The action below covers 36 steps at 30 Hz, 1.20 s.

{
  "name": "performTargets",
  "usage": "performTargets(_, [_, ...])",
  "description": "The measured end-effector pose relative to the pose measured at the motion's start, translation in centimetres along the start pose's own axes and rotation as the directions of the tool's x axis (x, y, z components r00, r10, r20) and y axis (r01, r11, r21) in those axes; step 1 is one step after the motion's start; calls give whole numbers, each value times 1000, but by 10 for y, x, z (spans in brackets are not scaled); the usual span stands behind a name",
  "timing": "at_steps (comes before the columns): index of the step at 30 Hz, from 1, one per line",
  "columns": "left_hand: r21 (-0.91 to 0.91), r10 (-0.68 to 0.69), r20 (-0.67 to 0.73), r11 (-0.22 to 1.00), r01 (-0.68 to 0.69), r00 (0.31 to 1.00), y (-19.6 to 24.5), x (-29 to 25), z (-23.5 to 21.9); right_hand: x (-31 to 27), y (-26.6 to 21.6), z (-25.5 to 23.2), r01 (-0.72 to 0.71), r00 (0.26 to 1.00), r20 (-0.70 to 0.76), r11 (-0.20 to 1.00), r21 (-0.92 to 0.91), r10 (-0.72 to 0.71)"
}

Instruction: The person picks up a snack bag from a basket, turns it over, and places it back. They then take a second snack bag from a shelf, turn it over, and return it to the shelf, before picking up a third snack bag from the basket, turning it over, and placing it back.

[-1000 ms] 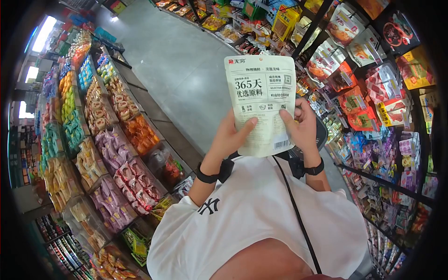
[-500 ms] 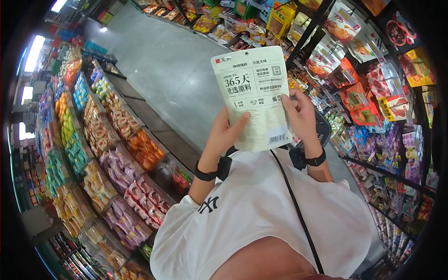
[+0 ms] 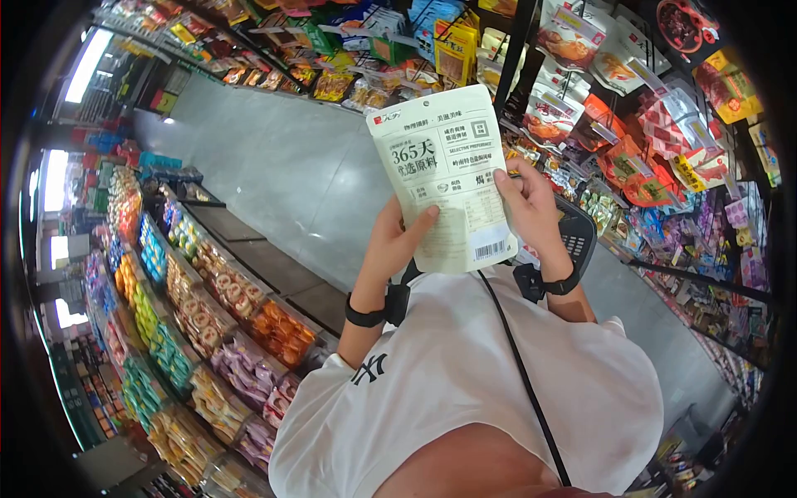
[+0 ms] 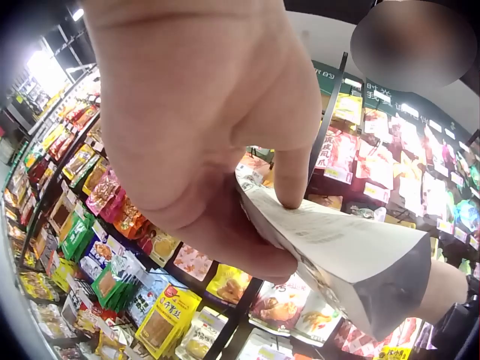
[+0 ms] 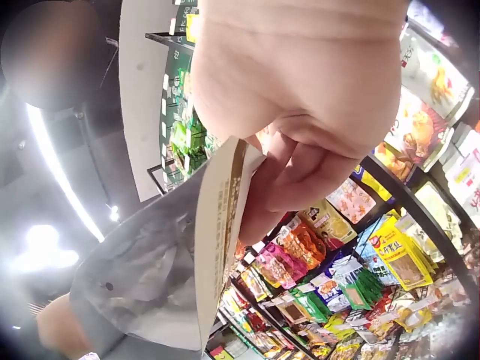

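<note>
A pale cream snack pouch (image 3: 452, 178) with dark Chinese print, a large "365" and a barcode at its lower corner is held up in front of the chest, printed face toward the head camera. My left hand (image 3: 397, 236) grips its left edge, thumb on the printed face and fingers behind. On the opposite edge my right hand (image 3: 531, 207) pinches the pouch, thumb in front and fingers curled at the back. In the left wrist view the pouch (image 4: 337, 232) shows its folded grey bottom. Fingers of the right hand (image 5: 292, 172) curl behind the pouch in the right wrist view.
Bins of wrapped sweets (image 3: 191, 307) line the left side. Hanging snack packets (image 3: 573, 108) fill the rack at the right and back. A dark basket (image 3: 574, 236) sits beyond the right wrist. Grey floor (image 3: 274, 158) runs between the displays.
Shelves and bins have shifted in the head view as the camera turned, and more of the back rack shows. The pouch sits slightly further left in view, still held by both hands.
</note>
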<state>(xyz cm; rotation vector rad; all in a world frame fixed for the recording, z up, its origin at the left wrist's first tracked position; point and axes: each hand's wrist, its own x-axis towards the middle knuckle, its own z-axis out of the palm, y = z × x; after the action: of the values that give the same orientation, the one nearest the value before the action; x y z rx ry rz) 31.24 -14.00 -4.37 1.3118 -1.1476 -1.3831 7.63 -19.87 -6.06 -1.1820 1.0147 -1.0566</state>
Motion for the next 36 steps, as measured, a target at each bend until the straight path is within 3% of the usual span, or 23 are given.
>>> performTargets(7, [24, -31, 49, 999, 30, 998, 1, 39, -17, 27, 12, 8, -19, 996, -86, 1000, -8, 18])
performTargets(10, [16, -8, 64, 1000, 7, 998, 1, 50, -34, 39, 17, 13, -136, 989, -66, 983, -124, 129])
performTargets(13, [77, -76, 101, 995, 68, 992, 14, 61, -59, 50, 14, 53, 65, 997, -27, 990, -127, -69])
performTargets(14, [149, 26, 165, 987, -51, 986, 18, 63, -68, 53, 3, 60, 77, 994, 97, 943, -323, -48])
performTargets(16, [273, 217, 299, 914, -301, 929, 29, 67, -85, 62, 0, 86, 156, 976, 185, 963, -219, -116])
performTargets(18, [258, 349, 362, 853, -453, 864, 49, 70, -104, 76, 7, 101, 187, 950, 277, 971, -147, -141])
performTargets(19, [248, 409, 395, 815, -524, 823, 57, 71, -114, 84, 17, 100, 106, 940, 330, 994, -39, -88])
performTargets(21, [250, 385, 507, 790, -559, 771, 57, 73, -141, 97, 22, 106, -91, 899, 439, 983, 158, 13])
performTargets(22, [259, 403, 547, 752, -607, 733, 63, 74, -148, 102, 17, 117, -167, 912, 408, 951, 261, 48])
performTargets(23, [264, 418, 590, 709, -654, 691, 67, 76, -154, 106, 11, 127, -218, 851, 514, 819, 531, -107])
performTargets(24, [300, 359, 614, 717, -629, 703, 65, 75, -159, 104, 8, 141, -254, 874, 471, 715, 652, -120])
performTargets(25, [340, 396, 594, 665, -665, 700, 63, 75, -164, 101, 5, 154, -275, 898, 423, 591, 759, -125])
performTargets(27, [412, 471, 555, 560, -719, 685, 58, 76, -169, 107, 13, 159, -360, 906, 423, 500, 787, -13])
performTargets(29, [325, 461, 357, 754, -571, 812, 51, 76, -171, 107, 24, 162, -376, 913, 403, 530, 760, 70])
performTargets(30, [262, 429, 256, 832, -489, 866, 48, 78, -172, 107, 29, 162, -353, 921, 379, 608, 711, 91])
performTargets(33, [251, 396, 348, 834, -492, 850, 44, 90, -191, 108, 43, 158, -272, 948, 290, 806, 526, 131])
performTargets(36, [293, 289, 297, 880, -375, 910, 49, 91, -195, 113, 52, 146, -206, 967, 206, 933, 296, 149])
